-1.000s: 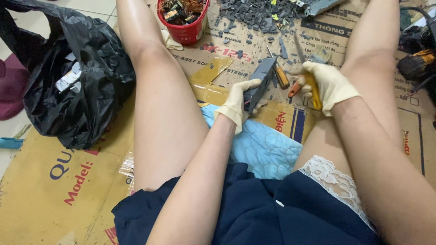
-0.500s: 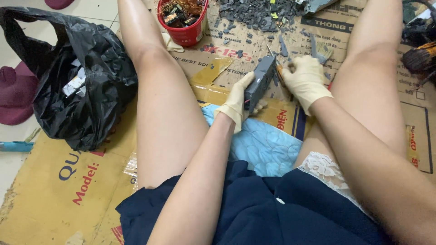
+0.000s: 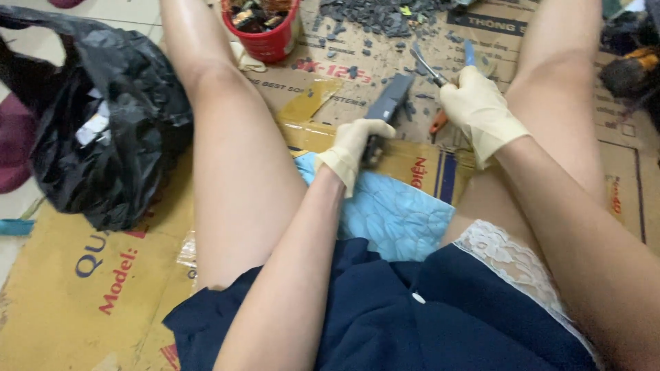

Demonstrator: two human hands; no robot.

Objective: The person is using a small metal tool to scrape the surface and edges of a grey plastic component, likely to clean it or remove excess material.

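Left hand [image 3: 354, 144] clamped round near end of dark grey battery pack [image 3: 386, 110], long axis slanting away up-right toward right hand [image 3: 478, 103], closed on pliers [image 3: 440, 72] just beside far end, above cardboard [image 3: 412, 161].

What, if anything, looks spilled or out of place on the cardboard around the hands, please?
Dark grey broken fragments lie scattered loose over the cardboard sheet beyond the hands, not gathered in the red bucket. The left hand grips a dark grey rectangular block; the right hand holds pliers.
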